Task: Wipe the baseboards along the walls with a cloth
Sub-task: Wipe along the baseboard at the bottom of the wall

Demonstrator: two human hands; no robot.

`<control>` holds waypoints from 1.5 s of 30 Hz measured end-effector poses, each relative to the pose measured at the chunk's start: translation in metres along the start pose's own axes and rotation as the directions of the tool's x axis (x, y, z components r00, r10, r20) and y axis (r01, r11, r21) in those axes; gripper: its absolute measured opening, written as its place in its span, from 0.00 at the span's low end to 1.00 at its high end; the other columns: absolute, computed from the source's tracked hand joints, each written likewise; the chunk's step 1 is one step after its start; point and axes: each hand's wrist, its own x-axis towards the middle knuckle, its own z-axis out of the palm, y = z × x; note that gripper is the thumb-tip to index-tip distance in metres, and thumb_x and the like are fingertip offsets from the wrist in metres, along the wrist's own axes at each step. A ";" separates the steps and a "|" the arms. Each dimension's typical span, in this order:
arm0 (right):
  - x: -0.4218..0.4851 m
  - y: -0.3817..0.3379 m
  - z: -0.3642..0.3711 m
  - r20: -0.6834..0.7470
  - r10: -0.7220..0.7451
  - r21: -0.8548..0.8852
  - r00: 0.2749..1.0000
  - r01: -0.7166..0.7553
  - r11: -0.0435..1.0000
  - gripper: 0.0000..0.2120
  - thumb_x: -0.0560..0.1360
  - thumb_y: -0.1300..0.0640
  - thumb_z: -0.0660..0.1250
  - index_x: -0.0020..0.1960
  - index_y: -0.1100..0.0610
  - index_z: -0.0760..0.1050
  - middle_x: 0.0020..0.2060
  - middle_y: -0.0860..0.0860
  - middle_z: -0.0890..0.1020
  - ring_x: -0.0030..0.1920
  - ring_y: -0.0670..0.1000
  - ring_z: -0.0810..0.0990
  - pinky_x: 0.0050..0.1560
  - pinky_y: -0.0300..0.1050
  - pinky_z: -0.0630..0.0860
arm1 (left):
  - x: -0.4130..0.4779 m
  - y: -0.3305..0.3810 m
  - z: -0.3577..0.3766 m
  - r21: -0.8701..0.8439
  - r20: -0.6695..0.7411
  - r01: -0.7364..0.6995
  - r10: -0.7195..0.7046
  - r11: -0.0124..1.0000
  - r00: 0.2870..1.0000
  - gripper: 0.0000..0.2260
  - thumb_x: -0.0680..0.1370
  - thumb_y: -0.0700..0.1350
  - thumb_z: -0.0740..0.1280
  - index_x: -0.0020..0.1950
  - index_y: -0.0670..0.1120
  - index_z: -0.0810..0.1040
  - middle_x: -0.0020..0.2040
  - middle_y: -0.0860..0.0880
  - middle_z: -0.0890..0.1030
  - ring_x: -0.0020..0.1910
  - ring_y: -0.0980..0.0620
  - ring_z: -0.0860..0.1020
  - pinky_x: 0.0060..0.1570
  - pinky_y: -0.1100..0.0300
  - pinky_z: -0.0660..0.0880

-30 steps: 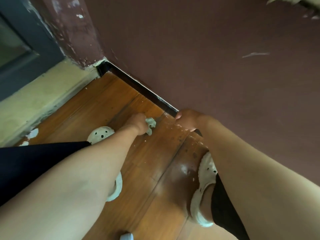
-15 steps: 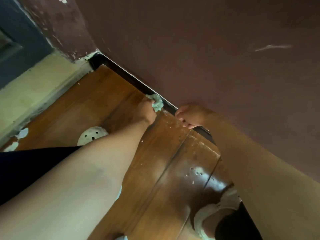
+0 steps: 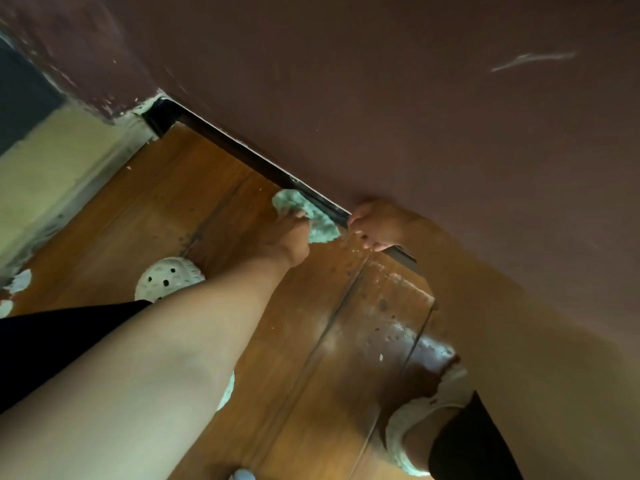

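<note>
Left hand (image 3: 289,237) gripped the pale cloth (image 3: 313,221), pressed against the dark baseboard (image 3: 242,152) at the wooden floor (image 3: 194,188); right hand (image 3: 379,223), fingers curled and empty, rested against the wall (image 3: 415,133) just beside.

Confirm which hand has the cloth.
The left hand grips the pale green cloth, pressing it to the baseboard. The right hand holds nothing; its curled fingers rest at the baseboard by the wall.
</note>
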 end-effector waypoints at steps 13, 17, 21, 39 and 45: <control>-0.021 0.025 -0.005 -0.010 0.045 -0.184 0.999 -0.047 0.982 0.09 0.80 0.57 0.62 0.57 0.51 0.78 0.47 0.58 0.84 0.48 0.56 0.86 0.44 0.46 0.82 | -0.014 0.023 0.005 0.008 0.114 -0.150 0.148 0.989 0.982 0.25 0.79 0.41 0.62 0.77 0.54 0.70 0.79 0.56 0.62 0.79 0.50 0.59 0.75 0.52 0.61; -0.020 0.028 -0.005 -0.019 0.045 -0.147 0.999 -0.047 0.988 0.10 0.77 0.57 0.65 0.57 0.50 0.80 0.45 0.57 0.85 0.46 0.55 0.86 0.47 0.47 0.83 | -0.005 -0.006 -0.003 0.089 0.082 0.108 -0.116 0.990 0.990 0.25 0.79 0.48 0.64 0.77 0.50 0.69 0.77 0.49 0.65 0.78 0.44 0.61 0.72 0.45 0.68; -0.018 0.031 -0.004 -0.004 0.058 -0.124 0.998 -0.058 0.991 0.09 0.78 0.56 0.65 0.57 0.52 0.80 0.44 0.58 0.85 0.42 0.55 0.86 0.47 0.48 0.83 | -0.013 0.003 0.000 0.011 0.085 -0.043 0.042 0.999 0.996 0.22 0.81 0.47 0.64 0.76 0.48 0.71 0.78 0.50 0.65 0.77 0.45 0.63 0.73 0.50 0.66; -0.013 0.031 0.002 0.026 0.059 -0.098 0.998 -0.056 0.994 0.13 0.78 0.57 0.64 0.62 0.54 0.77 0.43 0.56 0.85 0.42 0.53 0.85 0.46 0.47 0.83 | -0.021 0.042 0.023 -0.007 0.136 -0.280 0.278 0.960 0.951 0.25 0.81 0.46 0.63 0.78 0.59 0.66 0.81 0.52 0.59 0.81 0.47 0.56 0.75 0.47 0.66; -0.012 0.025 0.001 0.021 0.039 -0.064 0.999 -0.037 0.997 0.12 0.78 0.56 0.64 0.61 0.52 0.77 0.47 0.60 0.85 0.45 0.55 0.85 0.53 0.52 0.83 | -0.007 0.025 0.023 -0.032 -0.003 0.023 -0.023 0.999 1.000 0.24 0.81 0.43 0.62 0.77 0.55 0.68 0.81 0.51 0.61 0.78 0.46 0.63 0.70 0.49 0.70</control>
